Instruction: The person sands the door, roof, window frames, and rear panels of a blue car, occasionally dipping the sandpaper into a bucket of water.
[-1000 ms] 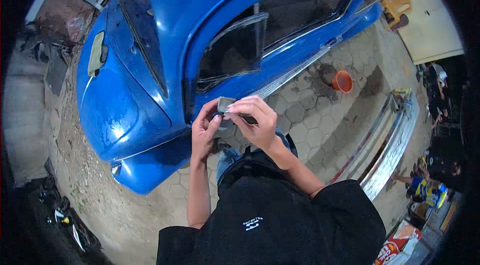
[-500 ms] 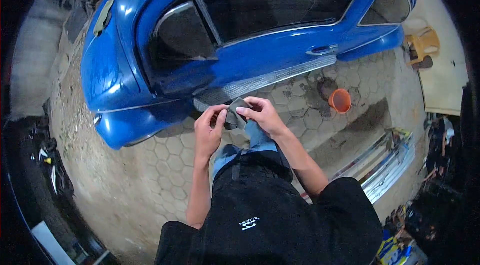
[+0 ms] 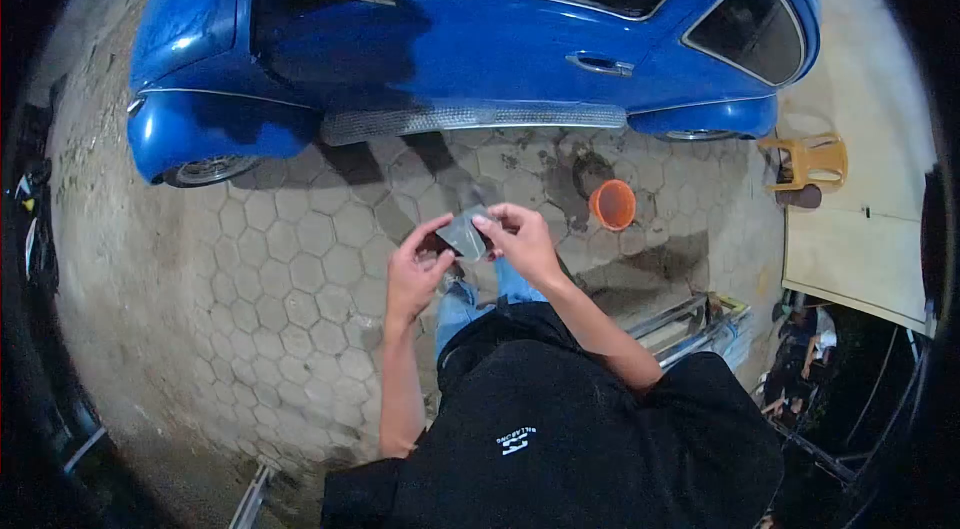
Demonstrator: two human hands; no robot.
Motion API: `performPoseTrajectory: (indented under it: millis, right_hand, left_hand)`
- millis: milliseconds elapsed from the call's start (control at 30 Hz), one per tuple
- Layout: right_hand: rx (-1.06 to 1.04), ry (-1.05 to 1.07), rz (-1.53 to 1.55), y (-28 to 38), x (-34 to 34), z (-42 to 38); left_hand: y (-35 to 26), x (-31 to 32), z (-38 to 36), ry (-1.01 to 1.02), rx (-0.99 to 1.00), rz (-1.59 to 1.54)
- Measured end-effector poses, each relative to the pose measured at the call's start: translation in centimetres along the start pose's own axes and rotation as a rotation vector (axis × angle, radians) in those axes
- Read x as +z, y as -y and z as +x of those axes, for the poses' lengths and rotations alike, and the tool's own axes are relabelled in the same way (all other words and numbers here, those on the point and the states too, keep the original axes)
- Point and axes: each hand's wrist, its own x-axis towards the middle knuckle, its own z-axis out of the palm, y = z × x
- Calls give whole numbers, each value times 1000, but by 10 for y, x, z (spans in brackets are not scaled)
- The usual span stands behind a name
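Observation:
A small grey, flat, squarish piece point(image 3: 464, 235) is held between my two hands, in front of my body. My left hand point(image 3: 415, 269) pinches its left side with thumb and fingers. On the right side, my right hand point(image 3: 522, 241) grips it, the thumb lying on its upper face. What the piece is made of cannot be made out. Beyond my hands stands a blue car point(image 3: 500, 49), side on, with a ridged metal running board point(image 3: 480, 117) along its lower edge.
An orange bucket point(image 3: 612, 204) stands on the hexagonal paving point(image 3: 300, 279) near the car. Farther right are a yellow plastic chair point(image 3: 822, 161) and a pale panel point(image 3: 850, 249). Metal frames point(image 3: 690, 324) lie at the right of my body.
The view has turned and shifted, so the car appears higher and more level. The grey piece now shows its flat face more, and my hands are slightly farther apart.

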Motion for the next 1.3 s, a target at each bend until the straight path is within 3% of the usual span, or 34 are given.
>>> performPoseTrajectory:
  millis: [33, 67, 167, 300, 333, 400, 467, 500, 600, 633, 667, 700, 733, 767, 800, 833, 867, 933, 1000, 1100, 1167, 1200, 1300]
  right_hand:
    - [6, 1, -114, -14, -14, -5]
    - [-86, 2, -301, -35, -31, -4]
    - [76, 137, -261, -50, -83, -18]
    - [514, 294, 512, -88, -180, -21]
    - [584, 238, 606, -83, -208, -26]
    - [493, 133, 707, -108, -258, -27]
    - [471, -74, 738, -109, -304, -25]
    - [354, -125, 663, -125, -328, -20]
    - [1, -337, 350, -235, -390, 27]
    - [115, -346, 234, -285, -417, 44]
    - [242, -353, 129, -320, -448, 52]
    - [450, -259, -56, -328, -485, 57]
    - [568, -454, -118, -408, -505, 69]
    - [703, -490, -200, -437, -533, 74]
    - [727, -526, -383, -439, -554, 82]
    - [483, -612, -584, -527, -567, 95]
    - [427, -654, -428, -561, -586, 108]
    - [421, -576, -404, -589, -615, 157]
    - [534, -317, -661, -576, -644, 202]
    - [304, -546, -589, -685, -653, 270]
    - [475, -555, 20, -741, -668, 314]
    - [410, -675, 232, -771, -668, 321]
    - [475, -499, 161, -849, -682, 351]
  left_hand:
    - [4, 13, -10, -32, -17, 107]
    - [5, 26, -18, -85, 1, 449]
    - [26, 71, -26, -148, 153, 688]
    - [60, 139, -1, -78, 556, 942]
    - [65, 163, 10, -56, 589, 956]
    - [83, 231, 30, -26, 635, 957]
    - [103, 298, 55, 23, 614, 983]
    - [114, 323, 63, 62, 590, 1010]
    - [159, 378, 88, 59, 448, 1012]
    - [185, 391, 97, 29, 406, 989]
    - [221, 388, 104, 41, 165, 1042]
    - [249, 388, 111, 67, 75, 1067]
    - [276, 388, 120, 96, -15, 1092]
    - [306, 388, 132, 138, -1, 1142]
    - [337, 388, 146, 183, 15, 1188]
    - [371, 391, 153, 217, 24, 1228]
    - [405, 386, 156, 287, 48, 1265]
    - [469, 370, 165, 385, 123, 1368]
    - [529, 351, 165, 393, 203, 1523]
    - [519, 408, 158, 251, -78, 1556]
    - [506, 448, 148, 179, -221, 1467]
    - [504, 460, 142, 147, -274, 1438]
    - [533, 480, 100, 25, -224, 1564]
